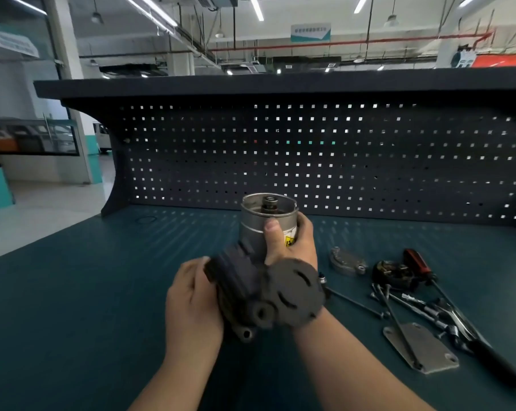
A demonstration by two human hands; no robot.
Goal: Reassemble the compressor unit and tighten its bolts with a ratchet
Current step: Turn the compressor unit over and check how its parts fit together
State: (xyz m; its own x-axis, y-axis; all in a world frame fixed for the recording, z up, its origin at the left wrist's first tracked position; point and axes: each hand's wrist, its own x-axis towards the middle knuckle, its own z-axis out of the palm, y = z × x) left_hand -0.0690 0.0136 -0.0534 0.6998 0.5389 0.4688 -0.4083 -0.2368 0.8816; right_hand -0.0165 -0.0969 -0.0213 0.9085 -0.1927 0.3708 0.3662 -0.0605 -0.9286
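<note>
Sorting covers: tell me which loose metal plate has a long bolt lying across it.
The flat grey plate nearest the camera; the rounded plate farther back has none.

A workshop: a teal-topped workbench (102, 292) backed by a dark perforated pegboard (310, 155), with a ratchet (470, 336), sockets and long bolts (354, 304) at right, and exposed pipes and strip lights (256, 7) overhead.
</note>
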